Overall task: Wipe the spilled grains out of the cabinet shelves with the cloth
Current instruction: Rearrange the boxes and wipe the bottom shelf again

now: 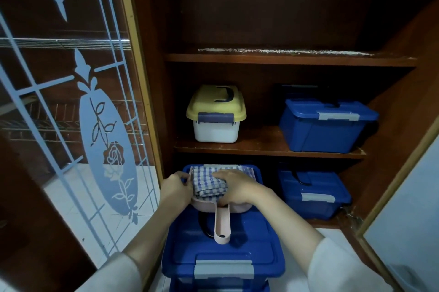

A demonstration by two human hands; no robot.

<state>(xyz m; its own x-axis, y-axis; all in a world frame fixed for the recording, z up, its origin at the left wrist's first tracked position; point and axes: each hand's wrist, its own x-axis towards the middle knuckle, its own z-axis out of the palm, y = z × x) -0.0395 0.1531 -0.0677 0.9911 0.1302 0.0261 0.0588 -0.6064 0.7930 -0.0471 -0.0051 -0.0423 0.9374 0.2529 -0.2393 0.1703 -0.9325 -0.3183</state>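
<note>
Your right hand (pixel 234 184) lay flat on checked cloth (pixel 205 183), fingers spread, pressing it down. Your left hand (pixel 175 187) pinched cloth's left edge. Cloth sat folded on pink dustpan (pixel 222 222), dustpan resting on lid of blue box (pixel 223 251) in front of cabinet. White grains (pixel 285 51) lay in line along front edge of top shelf (pixel 289 60). Middle shelf carried yellow-lidded box (pixel 216 116) at left, another blue box (pixel 325 125) at right.
</note>
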